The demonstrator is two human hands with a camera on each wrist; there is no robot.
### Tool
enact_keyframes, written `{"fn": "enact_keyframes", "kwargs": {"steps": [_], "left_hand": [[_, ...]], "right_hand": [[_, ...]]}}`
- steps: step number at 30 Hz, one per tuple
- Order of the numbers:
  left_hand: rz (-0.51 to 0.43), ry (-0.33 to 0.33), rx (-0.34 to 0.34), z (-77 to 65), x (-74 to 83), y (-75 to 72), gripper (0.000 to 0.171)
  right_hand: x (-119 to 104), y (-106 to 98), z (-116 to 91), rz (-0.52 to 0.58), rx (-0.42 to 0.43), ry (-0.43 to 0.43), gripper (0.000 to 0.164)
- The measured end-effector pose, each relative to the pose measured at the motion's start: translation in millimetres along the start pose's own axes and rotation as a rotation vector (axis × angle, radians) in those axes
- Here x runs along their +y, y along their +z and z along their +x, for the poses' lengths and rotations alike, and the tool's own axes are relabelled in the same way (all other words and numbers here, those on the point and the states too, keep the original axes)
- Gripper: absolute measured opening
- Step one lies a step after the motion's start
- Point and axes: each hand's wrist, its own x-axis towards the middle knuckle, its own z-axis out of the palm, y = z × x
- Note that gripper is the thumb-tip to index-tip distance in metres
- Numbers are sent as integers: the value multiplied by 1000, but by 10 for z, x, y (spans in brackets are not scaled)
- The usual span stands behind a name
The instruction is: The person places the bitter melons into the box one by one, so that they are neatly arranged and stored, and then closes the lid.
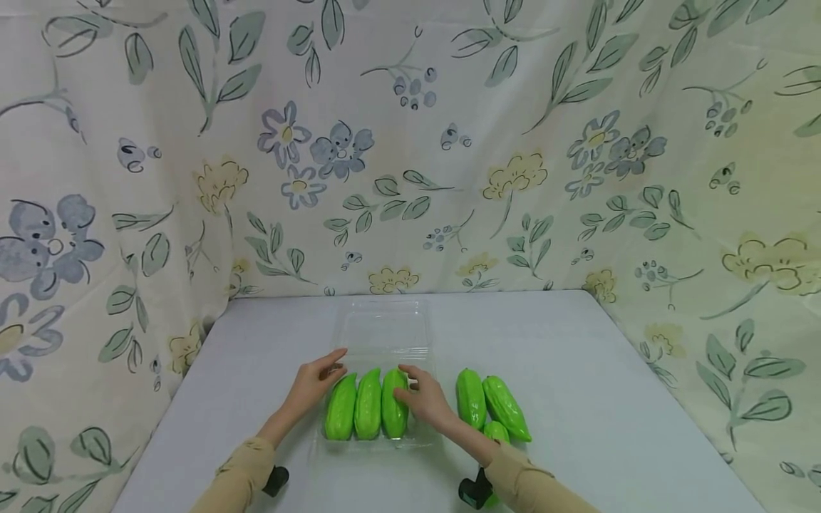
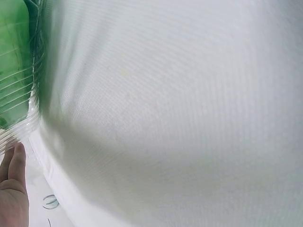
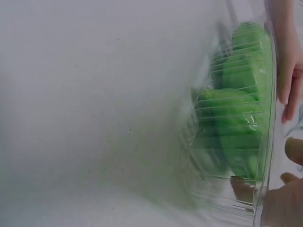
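Note:
A clear plastic clamshell box (image 1: 420,432) lies with its lid (image 1: 383,324) folded back. In its base, three bumpy green gourd-like vegetables stand side by side: a left one (image 1: 341,410), a middle one (image 1: 368,406) and a right one (image 1: 393,413). My left hand (image 1: 316,376) is at the box's upper left corner, fingers extended over the left vegetable's top end. At the right vegetable, my right hand (image 1: 425,399) has its thumb against the side and its fingers near the top, loosely spread. Through the ribbed wall, the right wrist view shows the vegetables (image 3: 236,123).
Right of the box lie more green vegetables (image 1: 471,399), one leaning outward (image 1: 507,407) and another (image 1: 496,431) partly behind my right forearm. A bit of green shows below the right wrist camera (image 1: 474,490). A floral curtain (image 1: 398,142) hangs behind the white table (image 1: 545,342).

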Motion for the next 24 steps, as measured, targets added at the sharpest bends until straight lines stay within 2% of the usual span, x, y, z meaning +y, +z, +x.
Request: {"fn": "enact_keyframes", "kwargs": {"steps": [5,12,24], "left_hand": [[2,-18,-7,-4,22,-11,42],[9,-11,-14,-3,14,-15,42],[18,3,-6,6,-32,-6,42]], "right_hand": [[-5,-28,-19,7,21,-35,47],[7,-68,-58,34,15,-93,46],[16,-228,-112,85,-105,-136,46]]}}
